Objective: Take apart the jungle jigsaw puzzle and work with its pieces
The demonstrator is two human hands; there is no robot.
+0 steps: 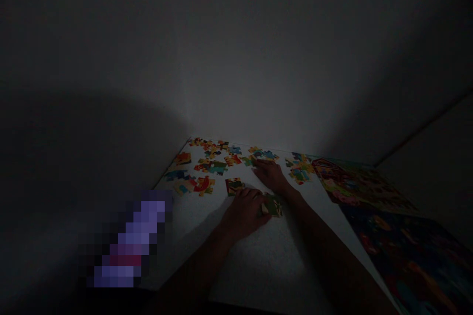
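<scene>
My left hand (pixel 246 210) rests low over the white tabletop, fingers bent and thumb against the edge of a dark green puzzle piece (pixel 274 205). Just past its fingertips lies a dark red and green puzzle piece (pixel 234 185). Farther forward, my right hand (pixel 271 175) reaches left with its fingertips closed on a small green puzzle piece (pixel 254 162). Dim light hides the exact grip of both hands. Around the right fingertips are blue and yellow puzzle pieces (pixel 269 154) and an orange striped piece (pixel 232 160).
Several loose puzzle pieces (pixel 210 166) spread over the far left of the white table (pixel 266 261). Another cluster of pieces (pixel 300 172) lies right of my right hand. Colourful picture sheets (pixel 414 251) cover the right side. A wall (pixel 251 78) borders the far edge. A pixelated patch blurs the lower left.
</scene>
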